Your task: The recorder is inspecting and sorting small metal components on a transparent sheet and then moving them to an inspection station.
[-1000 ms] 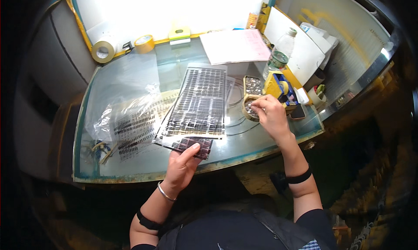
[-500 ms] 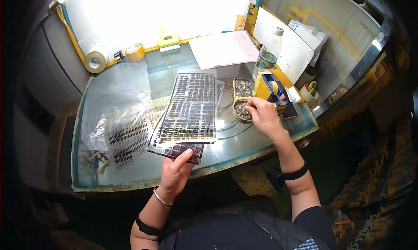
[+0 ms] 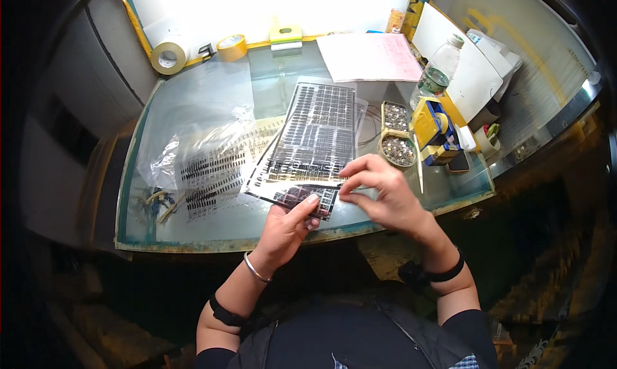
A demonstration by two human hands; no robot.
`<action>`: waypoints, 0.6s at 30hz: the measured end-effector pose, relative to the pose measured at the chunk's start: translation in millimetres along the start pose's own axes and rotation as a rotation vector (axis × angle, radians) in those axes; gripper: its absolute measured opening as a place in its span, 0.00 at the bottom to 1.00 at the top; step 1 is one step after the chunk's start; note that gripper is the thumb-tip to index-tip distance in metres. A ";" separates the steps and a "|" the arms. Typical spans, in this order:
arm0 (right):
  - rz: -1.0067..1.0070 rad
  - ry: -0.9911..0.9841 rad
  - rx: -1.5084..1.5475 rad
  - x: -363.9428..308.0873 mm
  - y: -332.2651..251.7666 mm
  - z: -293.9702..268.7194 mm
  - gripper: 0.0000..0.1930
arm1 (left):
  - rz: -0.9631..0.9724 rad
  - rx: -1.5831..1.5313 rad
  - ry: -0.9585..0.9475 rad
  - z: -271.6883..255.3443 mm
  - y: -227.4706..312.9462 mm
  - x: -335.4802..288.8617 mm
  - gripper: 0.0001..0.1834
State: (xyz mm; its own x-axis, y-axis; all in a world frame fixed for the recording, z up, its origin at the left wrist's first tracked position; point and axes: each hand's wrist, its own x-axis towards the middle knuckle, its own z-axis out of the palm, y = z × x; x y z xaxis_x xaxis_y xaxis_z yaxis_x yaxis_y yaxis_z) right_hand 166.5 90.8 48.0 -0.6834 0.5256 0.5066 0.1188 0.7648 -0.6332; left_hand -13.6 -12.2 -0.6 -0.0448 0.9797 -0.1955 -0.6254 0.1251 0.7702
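Film sheets [image 3: 315,128]: clamped in left hand [image 3: 283,237], right hand [image 3: 389,195] at lower right corner

Left to right across the glass table [image 3: 225,233]: wide tape roll [image 3: 170,57] at the back, clear plastic sheet [image 3: 199,102] in front of it, loose printed sheet [image 3: 215,170] next to that. Yellow tape roll [image 3: 231,48] behind. Left hand has the near end of the film sheets, thumb on top of a dark piece; stack runs away from the person, mid-table (can't tell if the far end touches the glass). Right hand's thumb and fingers curl in at the lower right corner; can't tell if they meet or pinch anything. Hands near each other, not clasped. Further right: two small containers [image 3: 384,118] full of tiny shiny bits, thin pale stick [image 3: 420,166], yellow-blue tape dispenser [image 3: 427,121], clear bottle [image 3: 443,63] behind it.
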 end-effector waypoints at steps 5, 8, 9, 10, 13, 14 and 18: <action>0.002 -0.112 -0.123 -4.1 -8.7 12.1 0.07 | -0.004 -0.009 -0.039 -0.3 0.7 -0.5 0.08; -0.006 -0.073 -0.126 -6.9 -10.0 11.8 0.10 | 0.012 -0.022 -0.047 1.7 1.4 0.1 0.08; -0.006 -0.058 -0.114 -8.5 -9.7 11.3 0.11 | 0.020 -0.030 -0.050 2.0 1.5 -0.1 0.08; -0.003 -0.062 -0.115 -10.6 -8.8 9.9 0.11 | 0.019 -0.031 -0.049 1.2 1.1 0.1 0.08; -0.011 -0.078 -0.143 -17.6 -7.2 5.4 0.14 | 0.017 -0.029 -0.040 -0.4 0.0 0.5 0.08; -0.025 -0.086 -0.170 -18.9 -8.7 3.9 0.15 | 0.016 -0.027 -0.032 0.7 0.3 0.6 0.08; -0.042 -0.076 -0.211 -20.5 -12.1 6.7 0.18 | 0.025 -0.026 -0.054 -0.6 -0.2 1.1 0.08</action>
State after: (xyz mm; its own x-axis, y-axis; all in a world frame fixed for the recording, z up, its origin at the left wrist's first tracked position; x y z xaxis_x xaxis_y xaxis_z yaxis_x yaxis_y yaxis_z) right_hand 174.2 68.3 41.4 -0.7423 0.4685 0.4791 0.2320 0.8504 -0.4722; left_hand -14.1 -11.3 -1.3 -0.0195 0.9896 -0.1427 -0.6445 0.0967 0.7584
